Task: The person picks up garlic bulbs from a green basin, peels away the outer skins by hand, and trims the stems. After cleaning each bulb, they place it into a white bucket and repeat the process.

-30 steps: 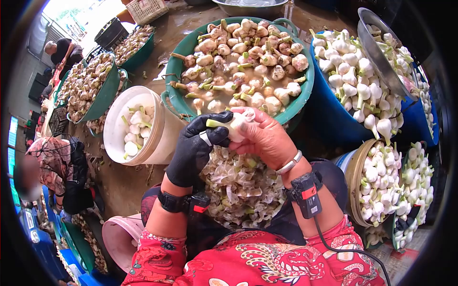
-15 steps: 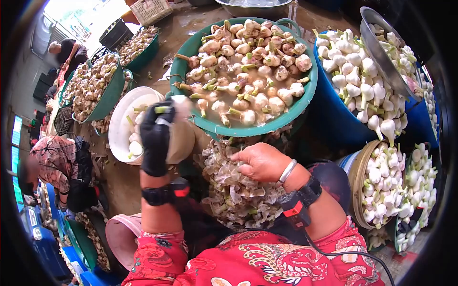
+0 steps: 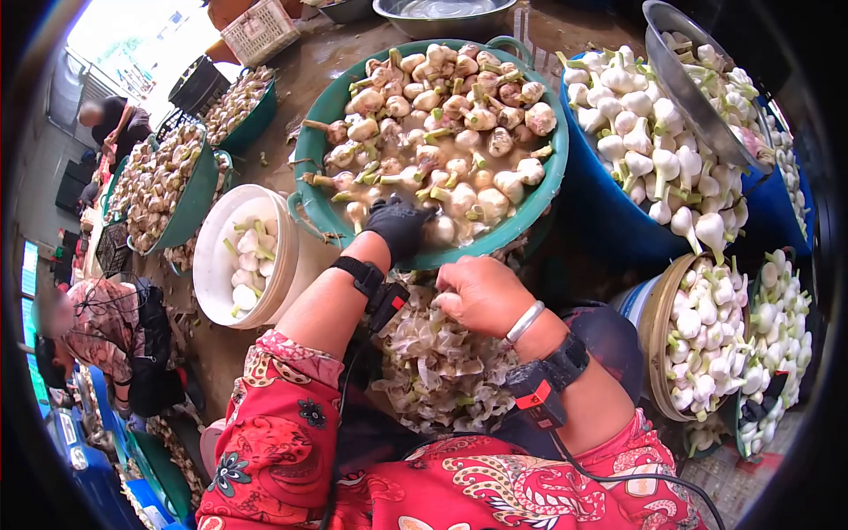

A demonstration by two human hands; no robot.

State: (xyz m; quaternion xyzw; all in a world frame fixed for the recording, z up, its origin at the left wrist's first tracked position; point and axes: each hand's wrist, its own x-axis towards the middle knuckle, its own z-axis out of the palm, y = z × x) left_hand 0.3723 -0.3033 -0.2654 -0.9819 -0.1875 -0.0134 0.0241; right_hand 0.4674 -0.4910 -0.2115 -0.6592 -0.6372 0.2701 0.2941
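My left hand (image 3: pixel 399 227), in a black glove, reaches over the near rim of a green tub (image 3: pixel 559 168). Its fingers curl against a wet garlic bulb (image 3: pixel 441 231) at the water's edge; the thumb is hidden. Unpeeled garlic bulbs with cut stems (image 3: pixel 481 115) fill the tub, partly under cloudy water. My bare right hand (image 3: pixel 484 296) is held closed in a pinch above a heap of papery garlic skins (image 3: pixel 446 362). Whatever lies between its fingers is too small to make out. Left of the tub, a white bucket (image 3: pixel 210 265) holds several peeled, whitish bulbs (image 3: pixel 252 261).
At right, a blue barrel (image 3: pixel 609 199) brims with white garlic, a metal basin (image 3: pixel 698 97) leaning over it. Below it stands another full bucket (image 3: pixel 658 340). Two people (image 3: pixel 106 336) (image 3: pixel 119 119) work at left near green tubs (image 3: pixel 199 190) of garlic.
My left hand has moved from beside the white bucket, where it had a pale garlic bulb, rightward into the green tub. That bulb has left it. My right hand stays nearly in place.
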